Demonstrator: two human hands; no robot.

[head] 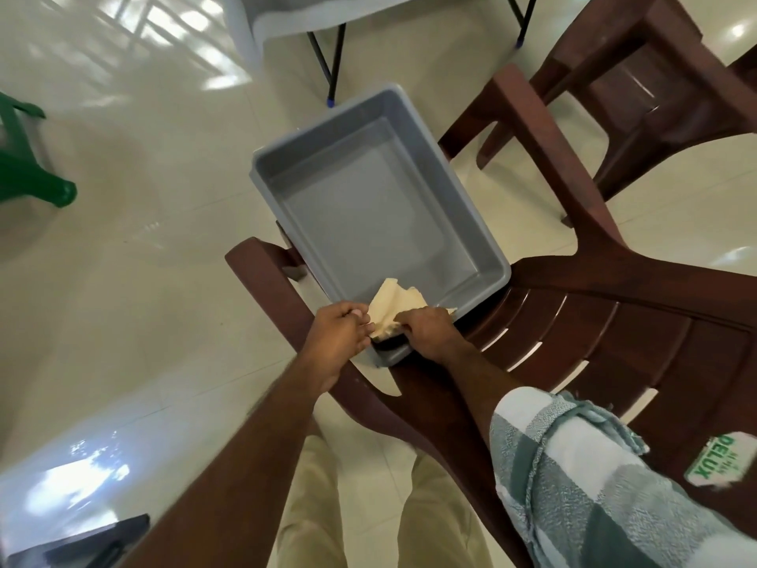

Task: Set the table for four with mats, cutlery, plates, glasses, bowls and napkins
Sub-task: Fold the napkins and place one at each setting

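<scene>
A grey plastic tub (413,129) sits on the seat of a brown plastic chair (581,321). At the tub's near corner lies a cream napkin (395,307), crumpled and partly unfolded. My left hand (342,340) pinches the napkin's left edge with fingers and thumb. My right hand (428,330) grips its right side, fingers curled over it. Something dark shows under the napkin between my hands; I cannot tell what it is. The rest of the tub's floor is bare.
A second brown chair (655,88) stands behind the first at the upper right. A table with a white cloth and black legs (327,55) is at the top. A green plastic piece of furniture (28,170) stands at the left on glossy floor tiles.
</scene>
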